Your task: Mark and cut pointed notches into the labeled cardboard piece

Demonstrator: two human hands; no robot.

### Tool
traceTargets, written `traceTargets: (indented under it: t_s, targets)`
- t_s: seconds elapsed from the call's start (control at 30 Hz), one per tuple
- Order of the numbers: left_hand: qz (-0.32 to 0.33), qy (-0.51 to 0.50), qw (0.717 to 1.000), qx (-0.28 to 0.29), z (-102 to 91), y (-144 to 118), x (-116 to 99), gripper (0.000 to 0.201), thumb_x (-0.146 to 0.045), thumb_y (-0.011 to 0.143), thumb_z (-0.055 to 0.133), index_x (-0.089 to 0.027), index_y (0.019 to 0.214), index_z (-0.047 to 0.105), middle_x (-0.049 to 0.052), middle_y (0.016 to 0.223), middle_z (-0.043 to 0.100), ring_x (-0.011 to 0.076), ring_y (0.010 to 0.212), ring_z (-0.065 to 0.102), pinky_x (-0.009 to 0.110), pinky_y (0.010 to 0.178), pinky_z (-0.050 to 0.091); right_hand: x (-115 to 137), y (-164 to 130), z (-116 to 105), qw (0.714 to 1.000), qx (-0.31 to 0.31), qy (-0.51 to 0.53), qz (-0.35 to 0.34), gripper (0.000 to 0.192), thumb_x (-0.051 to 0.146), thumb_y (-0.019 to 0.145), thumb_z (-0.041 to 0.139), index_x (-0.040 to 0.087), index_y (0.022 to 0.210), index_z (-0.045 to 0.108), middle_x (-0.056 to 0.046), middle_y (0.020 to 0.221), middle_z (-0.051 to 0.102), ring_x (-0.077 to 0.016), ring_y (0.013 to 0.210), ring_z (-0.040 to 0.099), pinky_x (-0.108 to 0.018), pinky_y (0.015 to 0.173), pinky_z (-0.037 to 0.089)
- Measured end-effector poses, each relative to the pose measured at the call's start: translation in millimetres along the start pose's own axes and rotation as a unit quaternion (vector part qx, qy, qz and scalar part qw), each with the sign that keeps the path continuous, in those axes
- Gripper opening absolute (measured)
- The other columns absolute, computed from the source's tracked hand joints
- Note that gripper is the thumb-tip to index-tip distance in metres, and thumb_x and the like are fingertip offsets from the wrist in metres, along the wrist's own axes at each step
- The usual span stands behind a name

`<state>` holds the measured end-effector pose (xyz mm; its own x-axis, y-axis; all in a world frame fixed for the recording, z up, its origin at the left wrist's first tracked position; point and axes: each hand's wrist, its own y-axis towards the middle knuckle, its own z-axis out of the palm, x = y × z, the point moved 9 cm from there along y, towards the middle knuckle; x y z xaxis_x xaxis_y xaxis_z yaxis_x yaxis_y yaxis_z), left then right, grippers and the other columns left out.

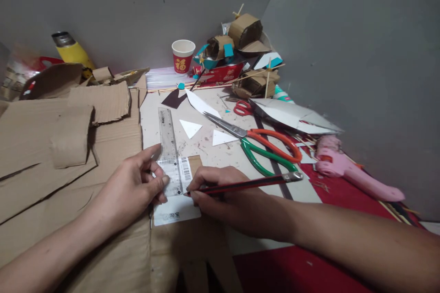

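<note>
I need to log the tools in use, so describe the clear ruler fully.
The ruler is a clear plastic strip with printed black graduations. It lies flat, running away from the person, across a white barcode label and a small cardboard piece. The left hand presses its near end down with its fingertips; the right hand holds a red-and-black pencil, tip at the ruler's right edge.

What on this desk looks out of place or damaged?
The scissors lie with blades open among paper scraps. The cardboard at left is torn and curled. Otherwise, the left hand presses the ruler; the right hand holds a pencil.
</note>
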<state>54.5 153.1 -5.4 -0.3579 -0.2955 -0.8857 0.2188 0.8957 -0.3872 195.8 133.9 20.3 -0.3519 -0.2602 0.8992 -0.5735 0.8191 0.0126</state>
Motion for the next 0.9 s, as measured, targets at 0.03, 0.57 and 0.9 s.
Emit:
traceTargets:
  t_s: [0.03,0.57,0.9]
  targets:
    - [0.002,0.0,1.0,0.001,0.2,-0.2,-0.3,0.076,-0.028,0.08,0.067,-0.011,0.147,0.034,-0.005,0.078,0.059,0.0127,0.052,0.064,0.026,0.051,0.05,0.3,-0.1,-0.1,1.0,-0.003,-0.007,-0.003,0.008,0.009,0.083,0.058,0.014,0.083,0.065,0.003,0.069,0.061,-0.0077,0.059,0.051,-0.018,0.056,0.04]
    - [0.001,0.011,1.0,0.005,-0.3,-1.5,-0.1,0.075,-0.029,0.082,0.067,-0.013,0.147,0.034,-0.005,0.079,0.058,0.0136,0.054,0.065,0.027,0.051,0.05,5.9,0.4,-1.9,0.999,-0.014,-0.021,-0.025,0.01,0.01,0.084,0.056,0.016,0.078,0.06,0.004,0.066,0.058,-0.0078,0.057,0.048,-0.019,0.056,0.038]
    - [0.001,0.012,1.0,0.009,0.9,-3.2,-2.6,0.074,-0.029,0.082,0.066,-0.012,0.147,0.034,-0.005,0.079,0.058,0.0136,0.055,0.065,0.027,0.052,0.05,5.7,-1.1,0.1,1.0,0.004,-0.02,-0.017,0.011,0.008,0.084,0.057,0.016,0.079,0.062,0.003,0.068,0.06,-0.0083,0.058,0.05,-0.019,0.056,0.039]
